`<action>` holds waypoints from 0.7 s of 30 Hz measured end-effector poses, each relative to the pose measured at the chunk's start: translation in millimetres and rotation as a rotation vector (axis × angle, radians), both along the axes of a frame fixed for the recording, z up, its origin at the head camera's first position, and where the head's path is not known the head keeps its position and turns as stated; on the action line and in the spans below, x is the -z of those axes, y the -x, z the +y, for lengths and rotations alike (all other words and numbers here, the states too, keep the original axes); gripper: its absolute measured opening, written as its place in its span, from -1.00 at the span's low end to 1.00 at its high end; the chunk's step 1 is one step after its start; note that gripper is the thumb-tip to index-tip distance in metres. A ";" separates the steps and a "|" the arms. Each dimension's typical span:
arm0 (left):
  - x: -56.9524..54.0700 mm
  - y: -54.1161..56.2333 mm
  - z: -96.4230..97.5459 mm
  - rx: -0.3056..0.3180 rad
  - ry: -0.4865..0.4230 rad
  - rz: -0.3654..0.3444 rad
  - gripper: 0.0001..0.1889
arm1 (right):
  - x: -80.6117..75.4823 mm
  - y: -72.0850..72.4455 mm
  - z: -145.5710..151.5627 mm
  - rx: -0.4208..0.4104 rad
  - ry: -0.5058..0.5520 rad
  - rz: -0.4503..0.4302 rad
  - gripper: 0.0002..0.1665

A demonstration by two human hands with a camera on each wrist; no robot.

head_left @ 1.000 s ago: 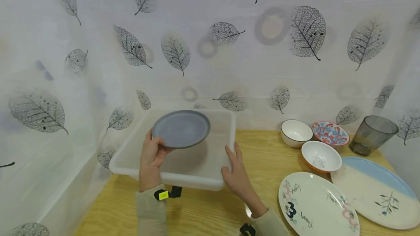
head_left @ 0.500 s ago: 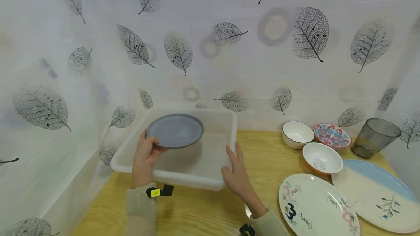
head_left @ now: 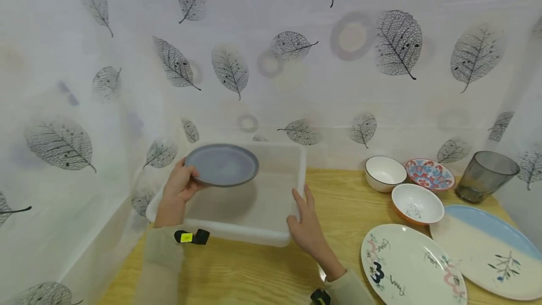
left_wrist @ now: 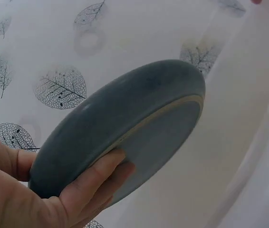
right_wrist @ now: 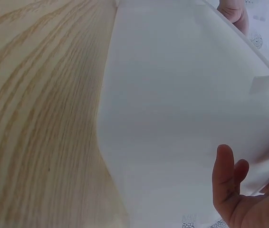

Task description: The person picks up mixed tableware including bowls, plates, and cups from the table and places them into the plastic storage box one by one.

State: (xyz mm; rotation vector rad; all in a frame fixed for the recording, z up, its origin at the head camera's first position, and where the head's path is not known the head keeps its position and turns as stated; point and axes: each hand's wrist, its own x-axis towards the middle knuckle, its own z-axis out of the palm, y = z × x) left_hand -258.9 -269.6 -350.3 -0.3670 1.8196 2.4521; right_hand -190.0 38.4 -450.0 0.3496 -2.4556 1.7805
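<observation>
Left of the frame's centre, the left hand pinches a grey plate over the white tub; the right hand touches the tub's right rim, whether gripping I cannot tell.

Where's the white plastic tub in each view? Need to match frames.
Head: white plastic tub, left of centre, lower half.
Left wrist: white plastic tub, along the right side.
Right wrist: white plastic tub, middle and right.
Shared landmark: left hand, left of centre; lower left; top right, respectively.
</observation>
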 end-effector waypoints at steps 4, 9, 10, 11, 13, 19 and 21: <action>-6.2 10.8 -4.4 0.033 0.020 -0.027 -0.01 | 1.7 1.3 0.0 -0.001 -0.002 0.004 -0.16; -11.0 21.1 -11.0 0.070 0.096 -0.086 0.05 | 2.9 1.9 -0.1 0.001 0.004 0.009 -0.17; -11.3 23.2 -12.2 0.074 0.116 -0.096 0.05 | 2.9 1.9 0.1 0.001 0.005 0.009 -0.17; -11.1 25.3 -13.3 0.075 0.134 -0.106 0.06 | 2.9 1.9 0.2 0.000 0.004 0.009 -0.17; -10.6 30.0 -16.1 0.080 0.167 -0.125 0.06 | 2.6 1.7 0.4 -0.002 0.004 0.005 -0.17; -6.5 46.8 -26.6 0.081 0.298 -0.169 0.09 | 1.4 0.6 0.3 -0.002 0.001 0.009 -0.17; -4.9 51.4 -29.6 0.073 0.355 -0.176 0.09 | 1.6 0.2 0.4 -0.002 0.001 0.015 -0.17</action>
